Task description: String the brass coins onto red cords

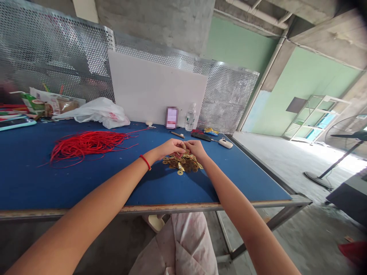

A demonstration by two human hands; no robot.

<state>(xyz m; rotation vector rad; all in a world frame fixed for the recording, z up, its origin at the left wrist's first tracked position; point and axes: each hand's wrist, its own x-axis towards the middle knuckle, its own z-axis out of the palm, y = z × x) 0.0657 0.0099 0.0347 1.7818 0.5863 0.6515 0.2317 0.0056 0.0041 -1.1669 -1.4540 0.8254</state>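
Note:
Over a heap of brass coins with holes in the middle [187, 164], my left hand [171, 146] and my right hand [196, 148] meet fingertip to fingertip. Both are closed in a pinch, and what they hold is too small and too covered to make out. A bit of red shows just below the fingers of my left hand. A red cord bracelet [145, 162] circles my left wrist. To the left, a loose bundle of red cords [88, 146] is spread on the blue tabletop [114, 187].
Behind my hands are a propped phone [171, 117], a clear bottle [190, 117], a dark slim object [201, 136] and a white rounded object [225, 143]. A white plastic bag [99, 111] lies at the back left. A white board [155, 82] and perforated metal sheets stand along the rear edge.

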